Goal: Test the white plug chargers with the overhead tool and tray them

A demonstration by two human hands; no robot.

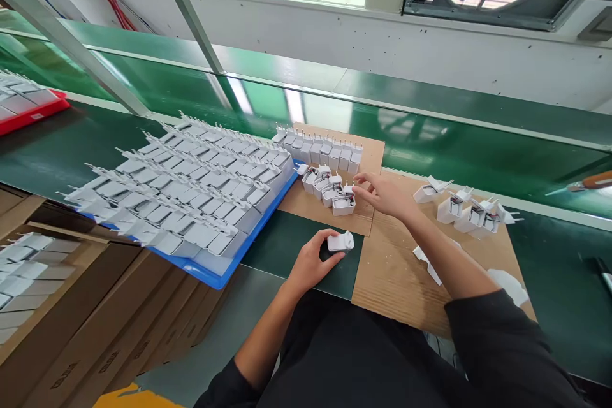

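My left hand (314,259) is closed around a white plug adapter (340,242), gripping it between thumb and fingers just above the dark green bench top. Farther forward, my right hand (382,194) reaches out with its fingers apart, nothing visible in them. Its fingertips are close to an open white adapter housing (343,204) whose dark inner parts and wires show. That housing is the nearest of a short slanted row of several open ones. Behind them stands a row of closed white adapters (329,152) with pins pointing up, on a cardboard sheet (373,148).
On the left, a blue tray (220,280) is packed with many white adapters. More open housings (471,213) sit on the right cardboard (382,274). A soldering iron (593,182) lies at the far right. Cardboard boxes (115,331) stand below left; a red tray (33,113) is beyond.
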